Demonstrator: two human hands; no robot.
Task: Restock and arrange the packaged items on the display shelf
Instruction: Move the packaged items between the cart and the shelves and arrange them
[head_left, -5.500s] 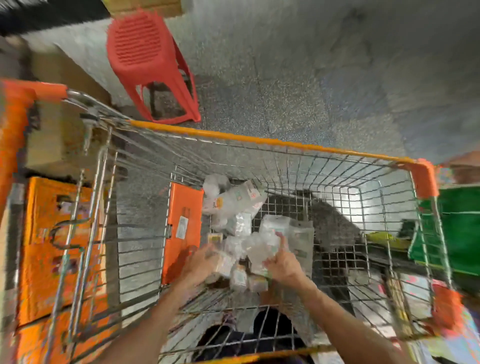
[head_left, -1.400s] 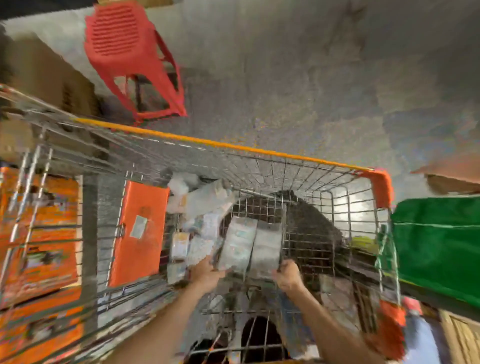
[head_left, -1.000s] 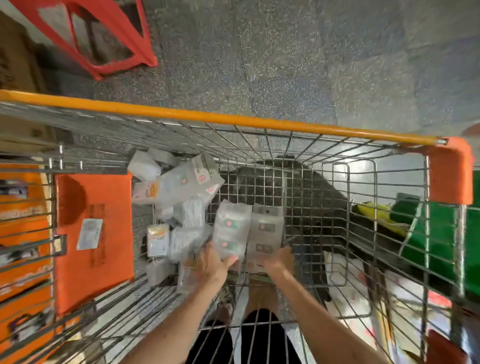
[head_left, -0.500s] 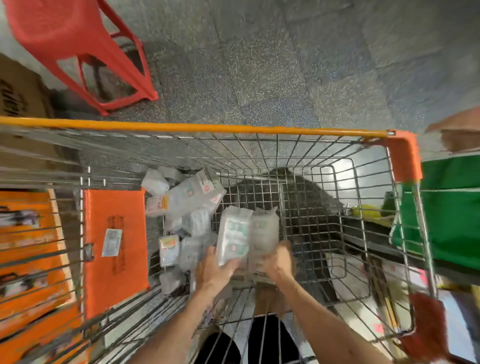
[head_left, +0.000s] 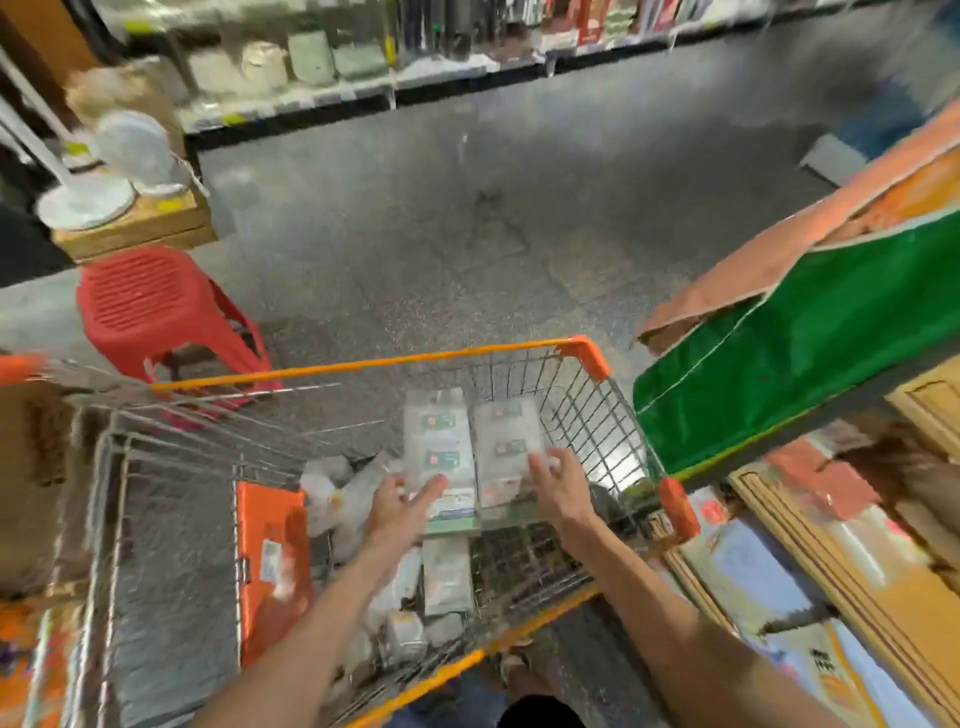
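Grey speckled floor (head_left: 467, 234) stretches ahead of the hands to a row of blurred shelves (head_left: 363, 78), well apart from them. A red stool (head_left: 150, 306) stands ahead and to the left of the left hand. A green box (head_left: 805, 338) juts in to the right of the right hand.

Both hands reach over the cart (head_left: 363, 361). Between them they hold two clear packs (head_left: 441, 441) side by side, edges touching. The left hand (head_left: 408, 506) has the near end of the left one, its fingers laid almost straight across the face. The right hand (head_left: 558, 486) spreads its fingers over the lower face of the right one. Both thumbs are hidden beneath, so I judge each hold to be a pinch rather than a flat rest.

Half a second ago the packs lay low in the basket and the view looked straight down. Now they are raised toward the far rim, clear of the loose packets (head_left: 447, 574) below the left hand. The view has also lifted to take in the aisle. The pickup looks finished, and carrying the pair to a shelf is the likely next step. Which shelf cannot be told. Many packets are left in the cart, so restocking is far from done.
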